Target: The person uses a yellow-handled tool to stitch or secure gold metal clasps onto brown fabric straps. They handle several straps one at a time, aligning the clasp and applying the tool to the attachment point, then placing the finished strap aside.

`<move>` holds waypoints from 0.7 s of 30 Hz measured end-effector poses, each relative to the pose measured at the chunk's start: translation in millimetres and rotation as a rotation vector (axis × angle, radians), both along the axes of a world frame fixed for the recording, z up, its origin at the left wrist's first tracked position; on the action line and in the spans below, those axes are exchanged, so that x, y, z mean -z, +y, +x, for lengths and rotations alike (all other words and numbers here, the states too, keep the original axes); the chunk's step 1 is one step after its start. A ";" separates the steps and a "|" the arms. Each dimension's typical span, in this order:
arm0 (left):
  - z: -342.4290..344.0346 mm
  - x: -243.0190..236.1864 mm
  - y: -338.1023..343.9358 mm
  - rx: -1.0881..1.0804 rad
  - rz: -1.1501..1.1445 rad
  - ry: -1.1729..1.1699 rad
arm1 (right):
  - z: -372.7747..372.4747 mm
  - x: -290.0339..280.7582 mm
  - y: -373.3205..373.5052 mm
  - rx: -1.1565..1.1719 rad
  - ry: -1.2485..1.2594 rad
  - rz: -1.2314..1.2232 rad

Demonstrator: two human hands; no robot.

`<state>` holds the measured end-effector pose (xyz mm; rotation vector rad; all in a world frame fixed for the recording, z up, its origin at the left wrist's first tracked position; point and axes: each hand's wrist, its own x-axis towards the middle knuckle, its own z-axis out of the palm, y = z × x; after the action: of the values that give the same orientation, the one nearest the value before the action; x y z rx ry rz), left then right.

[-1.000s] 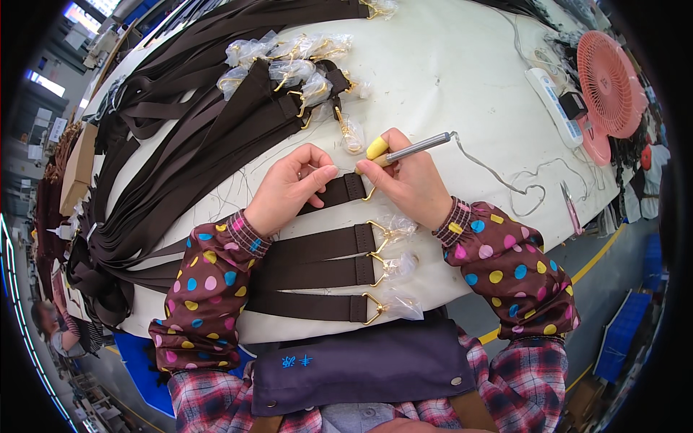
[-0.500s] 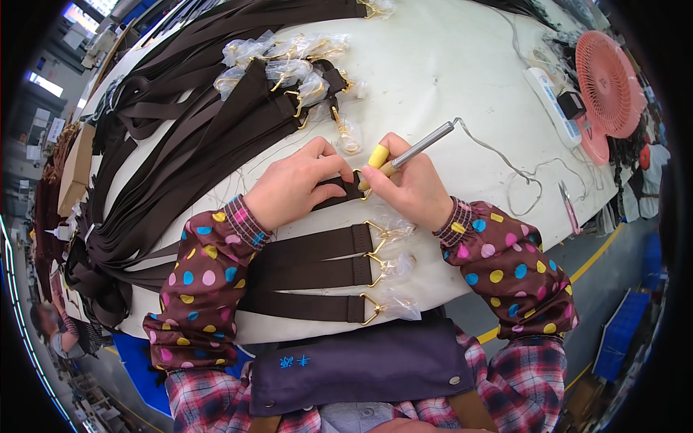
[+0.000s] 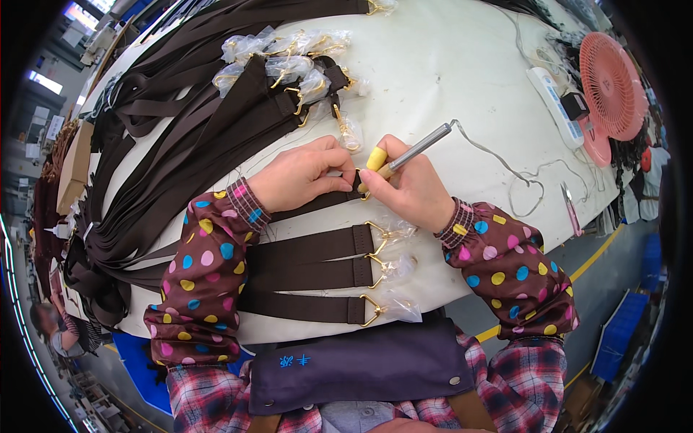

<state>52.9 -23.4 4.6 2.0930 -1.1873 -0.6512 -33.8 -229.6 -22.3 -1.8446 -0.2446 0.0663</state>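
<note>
My left hand (image 3: 307, 173) pinches the end of a dark brown webbing strap (image 3: 309, 205), close to its gold metal ring, which is mostly hidden by my fingers. My right hand (image 3: 415, 189) is closed around a corded pen-shaped tool (image 3: 426, 148) with a silver barrel. Its lower end points down at the strap's end, and the tip is hidden behind my fingers. A yellow finger cot (image 3: 377, 157) covers one fingertip of my right hand. Nearer me lie several straps (image 3: 310, 273) side by side, their gold clasps (image 3: 374, 310) partly wrapped in clear plastic.
A large bundle of brown straps (image 3: 173, 162) spreads over the left of the white table (image 3: 447, 86), with plastic-wrapped clasps (image 3: 289, 68) at its end. At the right are a pink fan (image 3: 612, 86), a white power strip (image 3: 554, 108), small snips (image 3: 571, 209) and the tool's loose cord (image 3: 498, 154).
My left fingers have shifted slightly at the strap's end, with thumb and fingertips now closer together near the ring. My right hand and the tool have barely moved.
</note>
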 end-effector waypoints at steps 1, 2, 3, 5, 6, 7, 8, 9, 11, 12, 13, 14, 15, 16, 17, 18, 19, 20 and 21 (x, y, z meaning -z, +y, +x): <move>0.1 0.7 0.1 0.000 -0.002 -0.005 | 0.0 0.0 0.1 0.000 -0.006 -0.005; 0.2 0.9 0.2 0.001 -0.005 -0.012 | 0.1 -0.4 0.2 -0.001 -0.005 -0.008; 0.2 1.1 0.5 0.000 -0.008 -0.012 | 0.3 -0.7 0.4 -0.002 -0.005 -0.011; 0.0 1.7 0.7 -0.001 -0.013 -0.013 | 0.5 -0.8 0.4 -0.002 -0.004 -0.017; -0.4 0.8 0.4 -0.008 -0.001 -0.006 | 0.6 -0.5 0.3 -0.001 -0.004 -0.020; -1.1 -1.1 -0.2 -0.016 0.012 0.001 | 0.7 -0.3 0.3 0.000 -0.004 -0.022; -1.6 -2.2 -0.4 -0.024 0.024 0.007 | 0.7 -0.5 0.5 0.001 -0.002 -0.022; -1.7 -2.2 -0.5 -0.026 0.027 0.006 | 0.7 -0.7 0.8 0.001 0.000 -0.022; -1.8 -2.1 -0.6 -0.030 0.033 0.004 | 0.9 -0.4 0.9 0.001 -0.001 -0.023; -1.6 -1.2 -0.5 -0.028 0.026 -0.001 | 1.2 0.5 0.8 0.002 -0.006 -0.024; -1.3 0.3 -0.3 -0.027 0.018 -0.006 | 1.4 1.0 0.7 0.003 -0.010 -0.026; -1.1 1.1 -0.1 -0.026 0.010 -0.010 | 1.4 1.1 0.8 0.003 -0.012 -0.028; -1.1 1.2 -0.2 -0.026 0.011 -0.011 | 1.4 1.1 0.8 0.004 -0.014 -0.030; -1.2 1.2 -0.3 -0.027 0.012 -0.011 | 1.3 1.1 0.7 0.005 -0.017 -0.032; -1.3 1.0 -0.2 -0.028 0.014 -0.012 | 1.3 1.0 0.9 0.004 -0.015 -0.034; -1.4 1.1 -0.2 -0.028 0.011 -0.014 | 1.2 0.8 0.9 0.004 -0.014 -0.036; -1.5 1.3 -0.2 -0.027 0.007 -0.017 | 1.1 0.5 0.9 0.005 -0.012 -0.038; -1.5 1.4 -0.2 -0.027 0.004 -0.019 | 1.1 0.3 0.9 0.005 -0.014 -0.043; -1.7 0.7 -0.4 -0.030 0.014 -0.012 | 1.0 0.1 0.9 0.006 -0.015 -0.048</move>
<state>51.1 -23.8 3.9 2.1253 -1.1588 -0.6356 -32.7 -228.7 -22.3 -1.8944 -0.2502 0.0544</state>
